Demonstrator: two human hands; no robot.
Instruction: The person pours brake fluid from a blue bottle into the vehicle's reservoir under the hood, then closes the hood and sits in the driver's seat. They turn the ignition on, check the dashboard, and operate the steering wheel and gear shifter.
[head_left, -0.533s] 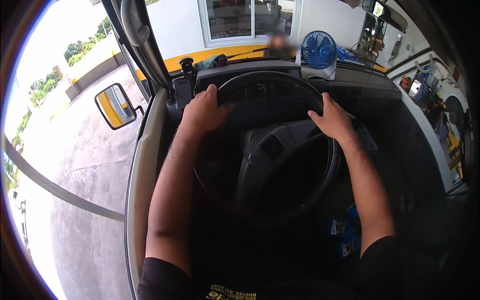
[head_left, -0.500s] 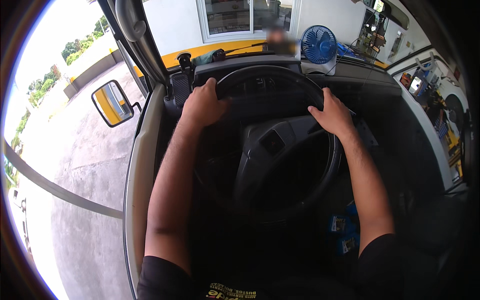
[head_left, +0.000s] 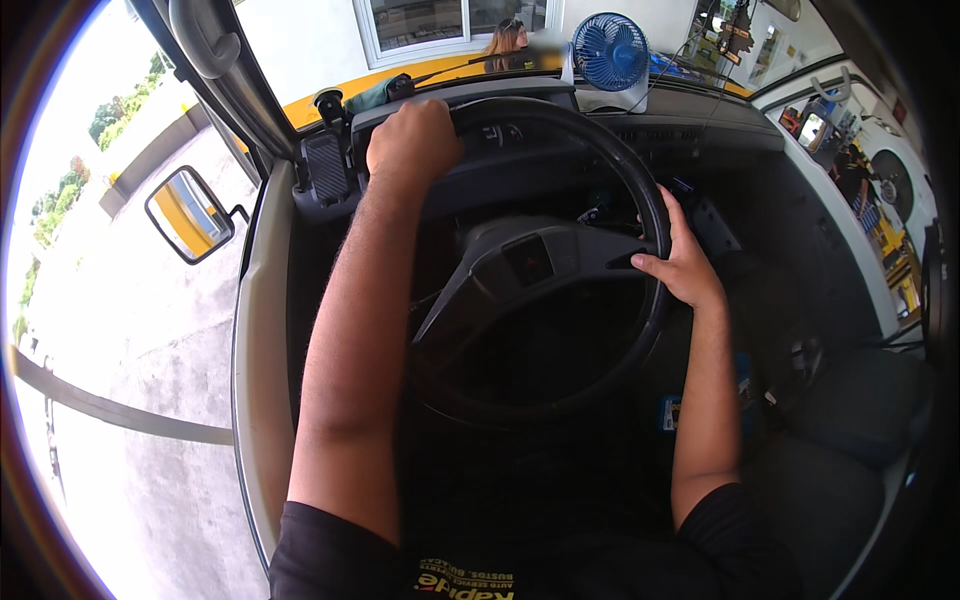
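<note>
Head view, looking down from the driver's seat of a big vehicle. Front and centre is a large black steering wheel (head_left: pixel 540 260), filling most of the middle of the frame.

Left hand (head_left: pixel 412 140) is up at the top left of the wheel rim, fingers curled over it in a firm clenched grip, knuckles facing the camera. The forearm runs almost straight down from there to the bottom of the picture. Right hand (head_left: pixel 683 262) is on the right side of the rim, about halfway down, with the palm wrapped around the outer edge and the thumb lying inward near the spoke. So both hands are grasping the wheel, well apart from each other.

Other stuff around: a small blue fan (head_left: pixel 610 52) sits on the dashboard at the top centre right, just beyond the wheel. A dark boxy device on a mount (head_left: pixel 326 165) stands near the left hand, at the foot of the windshield pillar. Out the side window in the upper left is a side mirror (head_left: pixel 190 213) with something yellow reflected in it, and pale concrete pavement (head_left: pixel 130 340) fills the left edge. Through the windshield there's a yellow strip of bodywork and a white building with a window. Far right edge shows the open door area with some cluttered equipment, too small to make out.
</note>
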